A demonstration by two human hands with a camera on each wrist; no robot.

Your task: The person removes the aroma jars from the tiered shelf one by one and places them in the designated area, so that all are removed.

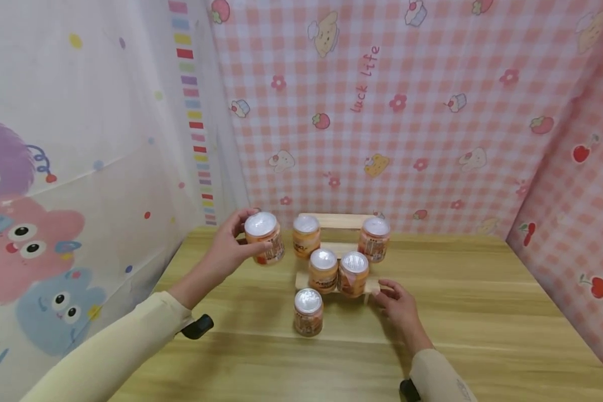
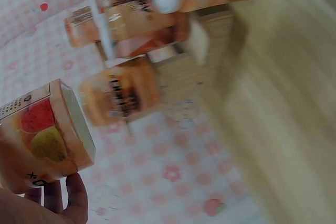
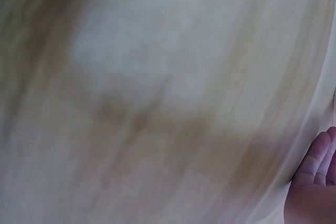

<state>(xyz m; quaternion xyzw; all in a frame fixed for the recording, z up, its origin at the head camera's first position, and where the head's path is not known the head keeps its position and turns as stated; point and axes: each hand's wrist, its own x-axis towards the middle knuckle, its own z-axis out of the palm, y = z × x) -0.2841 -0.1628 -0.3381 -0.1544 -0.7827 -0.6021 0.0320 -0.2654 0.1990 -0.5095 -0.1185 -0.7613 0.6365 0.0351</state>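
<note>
A pink-and-white checked cloth [image 1: 407, 134] hangs behind the table [image 1: 482, 312], which has a wood-grain surface, and a white cloth [image 1: 130, 151] with cartoon figures covers the left side. In the middle of the table stands a small stepped wooden rack [image 1: 338, 221]. To the left of this rack, the person's left hand [image 1: 226, 245] holds an orange jar [image 1: 267, 245] with a silvery lid, the thumb on its near side and the other fingers around its far side; the jar is upright, raised above the table, and apart from the rack. On the rack, a far-left jar [image 1: 306, 239] and a far-right jar [image 1: 374, 241] stand well apart, though I cannot tell exactly on which step. Two front jars [image 1: 324, 272] [image 1: 353, 274] stand side by side on the lowest step, and a single jar [image 1: 309, 317] stands on the table, nearer than the rack. The right hand [image 1: 401, 310] is at the right end of the lowest step, its fingers [image 3: 316, 157] almost straight and beside each other; firm contact is not clear.
</note>
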